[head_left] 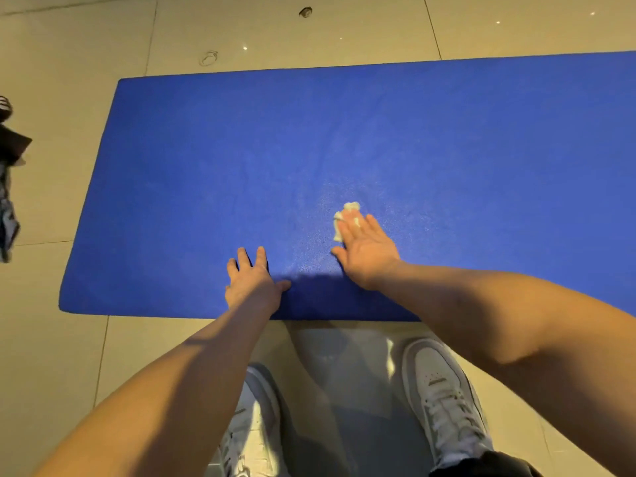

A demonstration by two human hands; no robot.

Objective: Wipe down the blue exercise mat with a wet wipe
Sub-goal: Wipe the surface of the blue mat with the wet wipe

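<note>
- Right hand [366, 251], fingers flat, is pressing the wet wipe [349, 210] onto the blue mat [206, 160].
- Left hand [249, 282] is resting flat, fingers spread, empty.
- Most of the mat is likely awaiting wiping.

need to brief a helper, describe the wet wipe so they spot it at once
A blue exercise mat lies on the tiled floor. The right hand presses flat near its front edge, the wet wipe peeking from under it. It is the only white, crumpled thing on the mat.

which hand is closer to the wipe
Right. The right hand presses flat on the wipe; the left hand rests on the mat, clear of the wipe.
</note>
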